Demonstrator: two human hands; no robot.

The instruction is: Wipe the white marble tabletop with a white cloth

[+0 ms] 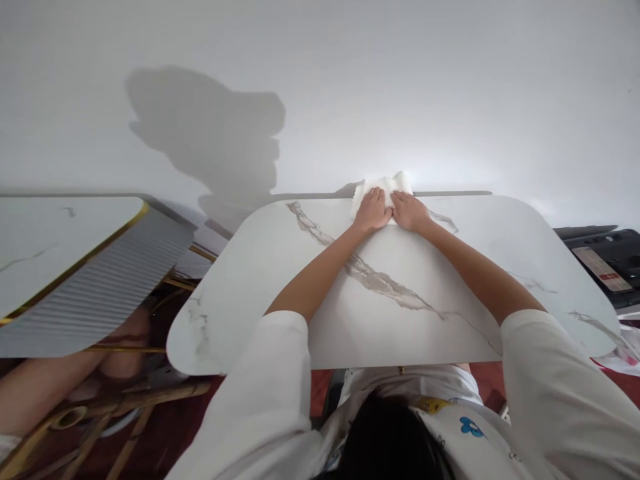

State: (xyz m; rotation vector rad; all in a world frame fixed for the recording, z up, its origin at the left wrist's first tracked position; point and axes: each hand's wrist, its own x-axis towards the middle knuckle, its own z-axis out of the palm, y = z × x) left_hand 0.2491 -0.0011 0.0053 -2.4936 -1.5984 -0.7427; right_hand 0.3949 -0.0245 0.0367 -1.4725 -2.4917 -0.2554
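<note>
A crumpled white paper tissue (383, 183) lies at the far edge of a white marble-patterned tabletop (270, 247), its upper border rising against the wall. My left hand (373, 210) presses on the tissue's left part, fingers together and pointing away from me. Beside it my right hand (410, 211) bears on the right part of the same tissue. The thumbs almost meet in the middle. Both forearms reach straight across the tabletop.
A grey wall (450, 100) stands directly behind the tabletop. On the left is another marble-patterned table (60, 233) with gold trim and a ribbed grey side, a person's leg (75, 367) below it. A dark device (607, 250) sits at the right.
</note>
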